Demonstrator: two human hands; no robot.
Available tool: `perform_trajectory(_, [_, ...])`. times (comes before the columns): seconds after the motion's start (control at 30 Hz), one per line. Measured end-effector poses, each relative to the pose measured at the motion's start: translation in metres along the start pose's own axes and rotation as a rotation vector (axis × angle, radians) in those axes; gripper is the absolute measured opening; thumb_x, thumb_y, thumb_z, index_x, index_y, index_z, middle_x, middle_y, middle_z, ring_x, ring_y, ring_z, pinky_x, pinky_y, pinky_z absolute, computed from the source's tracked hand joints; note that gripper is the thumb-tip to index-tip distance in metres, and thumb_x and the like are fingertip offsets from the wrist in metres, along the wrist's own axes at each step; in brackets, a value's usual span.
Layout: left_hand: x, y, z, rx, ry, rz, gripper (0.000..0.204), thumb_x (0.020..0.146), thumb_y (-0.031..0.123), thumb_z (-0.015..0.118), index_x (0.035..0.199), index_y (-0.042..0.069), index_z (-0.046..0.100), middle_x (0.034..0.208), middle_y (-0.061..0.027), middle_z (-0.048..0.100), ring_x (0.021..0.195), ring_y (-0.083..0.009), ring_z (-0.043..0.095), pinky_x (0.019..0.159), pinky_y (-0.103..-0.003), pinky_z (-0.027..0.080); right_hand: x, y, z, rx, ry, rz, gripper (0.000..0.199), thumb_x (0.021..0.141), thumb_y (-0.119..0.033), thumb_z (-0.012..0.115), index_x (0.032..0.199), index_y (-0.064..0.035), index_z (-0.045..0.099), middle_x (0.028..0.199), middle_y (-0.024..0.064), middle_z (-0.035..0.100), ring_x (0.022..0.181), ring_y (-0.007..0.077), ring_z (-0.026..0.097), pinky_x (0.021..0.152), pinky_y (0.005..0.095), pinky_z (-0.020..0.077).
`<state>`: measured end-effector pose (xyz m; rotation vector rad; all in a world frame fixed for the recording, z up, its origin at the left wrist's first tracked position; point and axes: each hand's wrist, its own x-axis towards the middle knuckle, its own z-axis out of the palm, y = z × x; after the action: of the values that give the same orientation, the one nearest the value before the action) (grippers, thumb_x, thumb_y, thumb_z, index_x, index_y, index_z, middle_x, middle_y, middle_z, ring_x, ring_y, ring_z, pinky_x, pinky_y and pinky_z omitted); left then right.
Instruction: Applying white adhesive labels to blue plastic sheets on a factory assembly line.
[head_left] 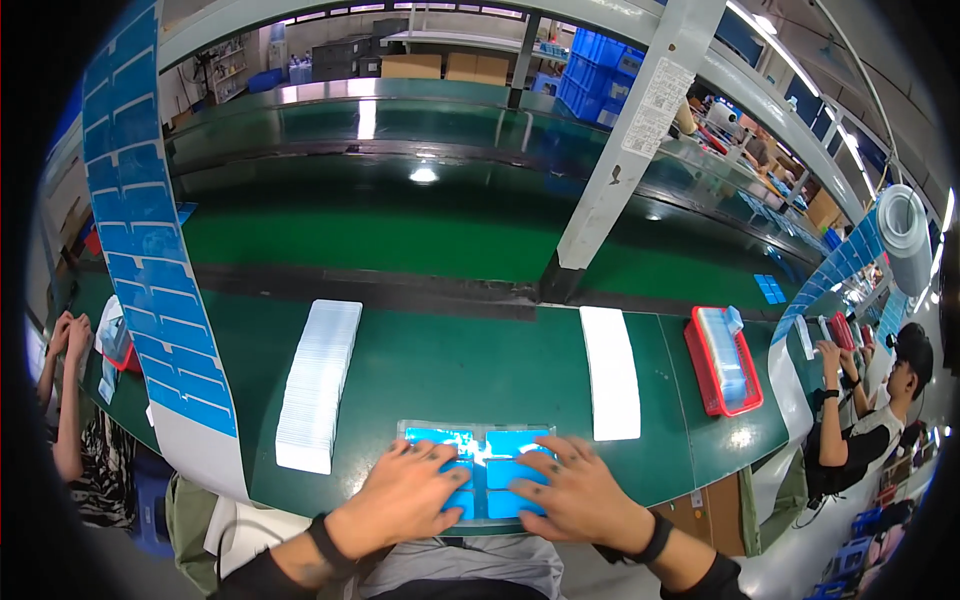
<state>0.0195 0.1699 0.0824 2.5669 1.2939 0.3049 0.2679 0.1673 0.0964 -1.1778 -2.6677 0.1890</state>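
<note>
Fingers [432, 462] of both hands spread flat, left hand [405, 495] and right hand [575, 492] pressing blue sheet [487, 445], green counter [450, 370], white stack [318, 385] left

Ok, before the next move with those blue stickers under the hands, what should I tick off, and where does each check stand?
1. Both hands flat on the work: left hand and right hand both press on the clear tray. Ok.
2. Blue stickers sit inside the tray: ok for the visible ones; those under the fingers, cannot tell.
3. Tray fully on the green table: its near edge is hidden by the hands. Cannot tell.
4. White card stack within reach on the left, apart from the tray: ok.
5. Second white stack on the right, apart from the tray: ok.
6. Hanging sticker strip clear of the hands: ok.
</note>
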Motion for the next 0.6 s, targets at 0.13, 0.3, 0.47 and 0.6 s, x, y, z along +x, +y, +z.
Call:
perform_trajectory(0.13, [0.017,-0.025,0.019,0.080,0.014,0.207,0.031,0.069,0.030,0.067,0.096,0.014,0.068,0.107,-0.0047,0.060,0.100,-0.0228,0.059,0.087,-0.042,0.042,0.018,0.036,0.028,-0.048,-0.103,-0.253,0.034,0.078,-0.039,0.063,0.107,-0.0222,0.065,0.122,0.0070,0.055,0.126,0.0321,0.043,0.106,0.0565,0.0289])
perform_trajectory(0.3, [-0.013,-0.042,0.002,0.119,-0.022,0.173,0.029,0.069,0.029,0.064,0.093,0.013,0.067,0.106,-0.0053,0.061,0.099,-0.0209,0.059,0.087,-0.043,0.041,-0.019,0.063,0.015,-0.080,-0.158,-0.182,0.031,0.079,-0.039,0.059,0.106,-0.0233,0.064,0.118,0.0068,0.056,0.126,0.0330,0.043,0.109,0.0583,0.0234])
perform_trajectory(0.47, [0.014,-0.017,0.018,0.095,0.018,0.168,0.031,0.072,0.032,0.065,0.096,0.013,0.068,0.106,-0.0057,0.061,0.101,-0.0213,0.059,0.087,-0.044,0.040,0.027,0.033,0.035,-0.021,-0.050,-0.282,0.030,0.082,-0.046,0.060,0.100,-0.0223,0.064,0.116,0.0071,0.056,0.126,0.0336,0.045,0.107,0.0600,0.0252])
perform_trajectory(0.6, [0.021,-0.013,0.025,0.073,-0.017,0.151,0.039,0.072,0.035,0.069,0.103,0.011,0.066,0.118,-0.0078,0.059,0.109,-0.0243,0.056,0.091,-0.047,0.039,0.035,0.025,0.040,-0.036,-0.032,-0.256,0.029,0.081,-0.044,0.064,0.096,-0.0200,0.065,0.118,0.0071,0.056,0.127,0.0337,0.043,0.108,0.0606,0.0240])
